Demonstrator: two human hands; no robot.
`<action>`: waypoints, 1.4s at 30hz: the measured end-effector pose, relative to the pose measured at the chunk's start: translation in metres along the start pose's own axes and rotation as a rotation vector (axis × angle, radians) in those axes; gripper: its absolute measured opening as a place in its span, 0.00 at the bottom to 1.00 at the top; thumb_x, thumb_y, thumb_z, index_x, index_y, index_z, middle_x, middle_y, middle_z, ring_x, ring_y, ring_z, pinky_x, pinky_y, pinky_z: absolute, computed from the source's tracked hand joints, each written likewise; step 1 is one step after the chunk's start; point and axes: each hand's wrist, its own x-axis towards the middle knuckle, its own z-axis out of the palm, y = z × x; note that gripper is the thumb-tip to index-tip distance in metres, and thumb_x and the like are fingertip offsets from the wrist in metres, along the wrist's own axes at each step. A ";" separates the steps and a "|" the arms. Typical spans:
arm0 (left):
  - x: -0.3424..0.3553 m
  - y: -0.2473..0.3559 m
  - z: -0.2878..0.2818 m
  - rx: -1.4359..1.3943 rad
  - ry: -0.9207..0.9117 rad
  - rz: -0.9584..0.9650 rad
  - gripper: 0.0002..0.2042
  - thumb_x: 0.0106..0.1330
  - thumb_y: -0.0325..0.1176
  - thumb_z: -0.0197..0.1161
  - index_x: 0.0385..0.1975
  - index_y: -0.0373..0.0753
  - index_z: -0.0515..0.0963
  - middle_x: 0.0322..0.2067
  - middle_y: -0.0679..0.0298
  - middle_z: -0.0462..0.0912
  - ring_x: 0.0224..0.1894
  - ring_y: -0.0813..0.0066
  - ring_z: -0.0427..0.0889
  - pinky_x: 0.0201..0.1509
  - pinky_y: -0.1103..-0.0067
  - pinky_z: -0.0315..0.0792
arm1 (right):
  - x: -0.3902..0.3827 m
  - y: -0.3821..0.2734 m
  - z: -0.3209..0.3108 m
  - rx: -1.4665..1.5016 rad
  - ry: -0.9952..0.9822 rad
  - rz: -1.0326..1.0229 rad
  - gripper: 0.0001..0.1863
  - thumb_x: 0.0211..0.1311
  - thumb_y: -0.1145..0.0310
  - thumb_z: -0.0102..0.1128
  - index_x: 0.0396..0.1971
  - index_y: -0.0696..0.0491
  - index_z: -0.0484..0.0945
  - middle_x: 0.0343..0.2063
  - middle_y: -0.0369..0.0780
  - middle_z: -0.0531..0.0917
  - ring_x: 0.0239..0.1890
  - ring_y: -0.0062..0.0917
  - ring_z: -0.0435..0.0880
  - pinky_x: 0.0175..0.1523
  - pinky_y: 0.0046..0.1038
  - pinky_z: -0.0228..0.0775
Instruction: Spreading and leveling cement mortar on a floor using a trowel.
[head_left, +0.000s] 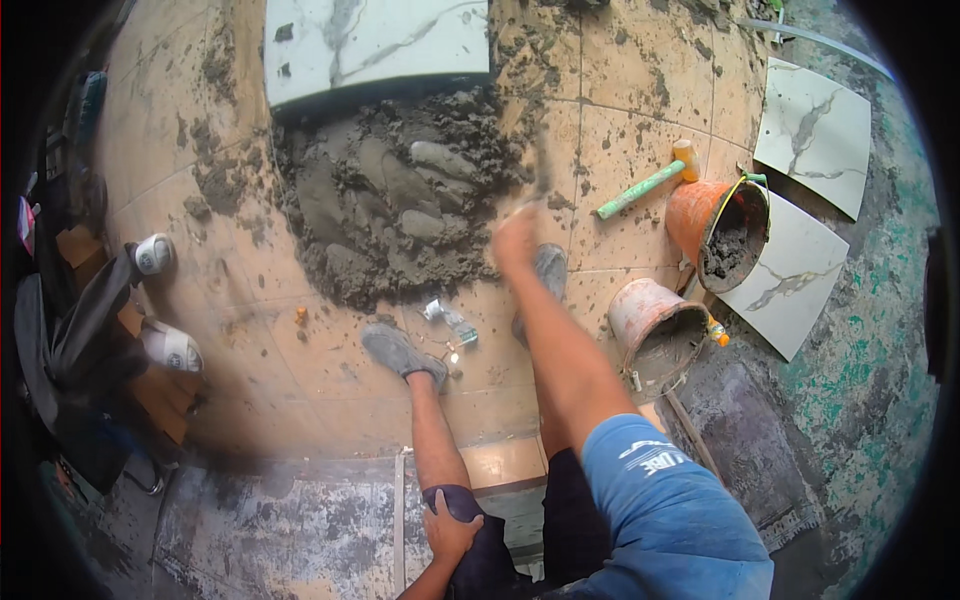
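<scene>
My right hand [515,240] is closed around the handle of a trowel [543,165], whose thin dark blade is smeared by motion. It is at the right edge of a bed of wet grey mortar [350,220] with smooth stroke marks and rough lumps. Beyond the mortar lies a white marble-patterned tile [390,40], bits of mortar on its face. My left hand [450,530] rests on my left knee with its fingers apart, holding nothing. A small clear plastic bottle [460,326] lies beside my left shoe [400,352].
At the right, a green-handled mallet [640,190] lies near a tipped orange bucket [695,225] holding mortar. A pale, mortar-smeared bucket [640,310] is nearer. Two marble-patterned tiles [815,135] lie beyond them. Dark bags and white shoes [172,346] are at the left.
</scene>
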 end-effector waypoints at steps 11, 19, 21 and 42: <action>0.004 -0.011 0.005 -0.005 0.019 0.020 0.52 0.40 0.52 0.74 0.67 0.45 0.52 0.63 0.35 0.53 0.66 0.41 0.56 0.66 0.61 0.57 | -0.072 0.065 -0.014 -0.038 -0.103 -0.024 0.25 0.59 0.67 0.53 0.54 0.60 0.58 0.46 0.60 0.72 0.48 0.55 0.74 0.52 0.47 0.66; 0.003 -0.002 0.011 -0.050 0.004 0.010 0.53 0.39 0.51 0.75 0.67 0.43 0.53 0.62 0.33 0.54 0.65 0.40 0.57 0.66 0.61 0.57 | 0.148 -0.007 -0.157 -0.265 0.171 -0.239 0.27 0.61 0.59 0.50 0.57 0.56 0.61 0.44 0.56 0.77 0.47 0.51 0.76 0.52 0.47 0.68; 0.002 -0.001 0.010 -0.034 0.069 0.033 0.52 0.39 0.48 0.76 0.65 0.38 0.54 0.59 0.34 0.59 0.63 0.40 0.59 0.66 0.62 0.58 | 0.205 -0.049 -0.194 -0.396 0.283 -0.267 0.25 0.61 0.57 0.51 0.57 0.49 0.63 0.42 0.51 0.80 0.47 0.48 0.79 0.51 0.47 0.70; -0.023 0.076 0.004 -0.010 0.052 -0.118 0.51 0.41 0.49 0.74 0.67 0.43 0.53 0.62 0.33 0.54 0.65 0.41 0.56 0.67 0.62 0.57 | 0.318 -0.078 -0.278 -0.514 0.113 -0.505 0.20 0.58 0.65 0.55 0.51 0.50 0.69 0.42 0.51 0.80 0.46 0.47 0.78 0.48 0.43 0.70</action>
